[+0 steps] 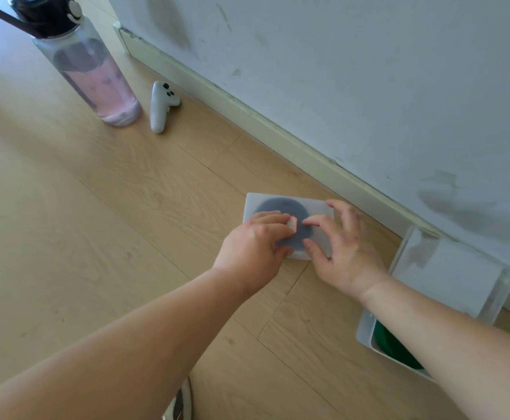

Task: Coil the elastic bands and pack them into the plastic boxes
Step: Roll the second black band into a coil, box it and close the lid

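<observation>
A frosted plastic box (319,207) lies closed on the wooden floor near the wall, with a dark blue coiled elastic band (281,206) showing through its lid. My left hand (255,248) rests on the lid, fingers bent over a small red-edged white label (292,223). My right hand (343,250) presses the lid with spread fingers, the forefinger beside the label. At the lower right a second plastic box (366,325) stands open with a green coiled band (390,347) inside, partly hidden by my right forearm. Its clear lid (447,268) lies beside it against the wall.
A tall clear water bottle (96,80) with a black cap and pink liquid stands at the upper left. A white handheld controller (161,106) lies beside it. The wall and skirting board (278,128) run diagonally behind the boxes. A shoe tip (180,403) shows at the bottom edge.
</observation>
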